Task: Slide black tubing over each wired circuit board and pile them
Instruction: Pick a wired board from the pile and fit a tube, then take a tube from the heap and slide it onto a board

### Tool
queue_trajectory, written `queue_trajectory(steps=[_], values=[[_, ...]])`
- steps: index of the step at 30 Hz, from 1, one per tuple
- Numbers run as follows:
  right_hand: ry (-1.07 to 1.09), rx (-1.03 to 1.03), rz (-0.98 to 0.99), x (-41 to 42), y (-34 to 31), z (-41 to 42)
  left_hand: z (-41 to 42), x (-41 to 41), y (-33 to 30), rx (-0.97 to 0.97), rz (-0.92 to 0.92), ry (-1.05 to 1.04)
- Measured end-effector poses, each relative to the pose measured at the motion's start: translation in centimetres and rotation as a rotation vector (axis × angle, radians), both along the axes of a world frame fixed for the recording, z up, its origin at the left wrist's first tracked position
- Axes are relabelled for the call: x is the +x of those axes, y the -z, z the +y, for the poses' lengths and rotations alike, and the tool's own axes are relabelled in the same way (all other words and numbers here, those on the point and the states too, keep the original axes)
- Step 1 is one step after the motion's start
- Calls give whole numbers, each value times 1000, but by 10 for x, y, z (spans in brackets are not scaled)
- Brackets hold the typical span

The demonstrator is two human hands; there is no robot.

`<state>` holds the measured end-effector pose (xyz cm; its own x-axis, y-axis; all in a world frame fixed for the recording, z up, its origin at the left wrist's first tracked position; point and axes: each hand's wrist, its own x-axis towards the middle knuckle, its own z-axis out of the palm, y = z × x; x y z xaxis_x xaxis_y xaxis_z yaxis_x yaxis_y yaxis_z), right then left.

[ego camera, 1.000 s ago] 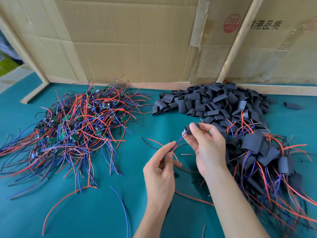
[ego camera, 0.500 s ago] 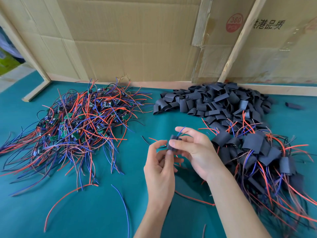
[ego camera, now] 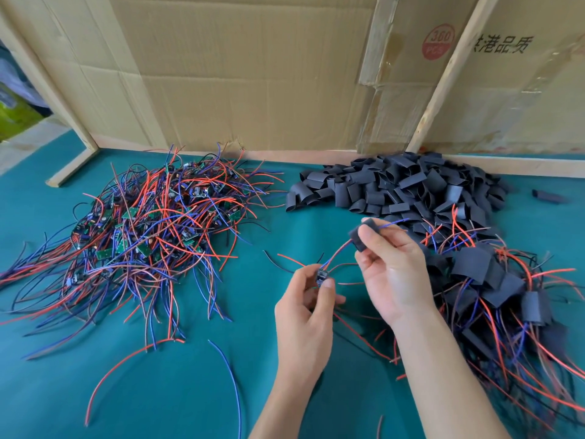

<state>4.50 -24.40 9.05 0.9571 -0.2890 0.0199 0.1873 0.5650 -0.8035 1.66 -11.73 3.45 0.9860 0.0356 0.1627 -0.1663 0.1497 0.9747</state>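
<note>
Work sits mid-cycle on 1 unit. The left hand (ego camera: 305,299) pinches a small circuit board (ego camera: 323,276) between thumb and fingertips, near the centre of the table. The right hand (ego camera: 392,274) pinches a piece of black tubing (ego camera: 359,237) just up and right of it, fingers curled round the sleeve. Red and blue wires (ego camera: 338,253) run from the board up through the tubing, with their ends showing past its far side, so the sleeve looks threaded onto the leads but not yet over the board itself. Judged remaining for this unit: draw the sleeve down the wires until it covers the board, then drop it on the pile. To the right, a pile of sleeved boards (ego camera: 493,289) spreads toward the near right edge, wires trailing. At far right lies a heap of loose tubing pieces (ego camera: 411,188), with 1 stray piece (ego camera: 549,196) apart at the far right. On the left, a large tangle of bare wired boards (ego camera: 148,229) waits; green boards show among red, blue and black leads. That tangle looks larger than the finished pile, so the job seems well short of done. A few loose wires (ego camera: 133,356) lie on the near side. The surface is a teal cloth-covered table (ego camera: 177,397). Behind it stand flattened cardboard sheets (ego camera: 253,68) braced by pale wooden battens (ego camera: 449,74); 1 sheet bears a red round "300 PCS" stamp and dark printed characters.
</note>
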Motion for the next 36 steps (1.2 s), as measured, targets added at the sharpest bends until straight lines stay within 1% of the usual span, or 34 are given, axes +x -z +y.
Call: queue_trajectory(steps=[1, 3, 5, 7, 10, 14, 18, 22, 26, 29, 33, 36], values=[[18, -73, 17, 0, 1, 1, 0, 1, 0, -7, 9, -16], [45, -300, 56, 0, 5, 6, 1, 1, 1, -10, 19, -24], [3, -481, 84, -1, 8, 11, 2, 1, 3, 17, 23, -19], [-60, -581, 104, -2, 10, 14, 3, 1, 4, 51, 17, -17], [-37, -729, 127, -1, 12, 14, 3, 1, 4, 96, 4, -26], [-25, -684, 141, -1, 12, 14, 3, 1, 1, 27, 2, -5], [-53, -594, 143, 0, 12, 14, 1, 1, 0, -33, 28, -52], [-65, -557, 181, 1, 12, 14, 3, 1, 1, -30, 17, -102], [-6, -626, 195, 1, 13, 14, 3, 2, 0, 15, -10, -154], [32, -696, 193, 1, 14, 14, 3, 2, 0, 13, -3, -172], [-8, -781, 194, 1, 15, 14, 3, 3, 1, 30, 5, -192], [-18, -864, 212, 0, 15, 14, 2, 2, 2, 26, 65, -225]])
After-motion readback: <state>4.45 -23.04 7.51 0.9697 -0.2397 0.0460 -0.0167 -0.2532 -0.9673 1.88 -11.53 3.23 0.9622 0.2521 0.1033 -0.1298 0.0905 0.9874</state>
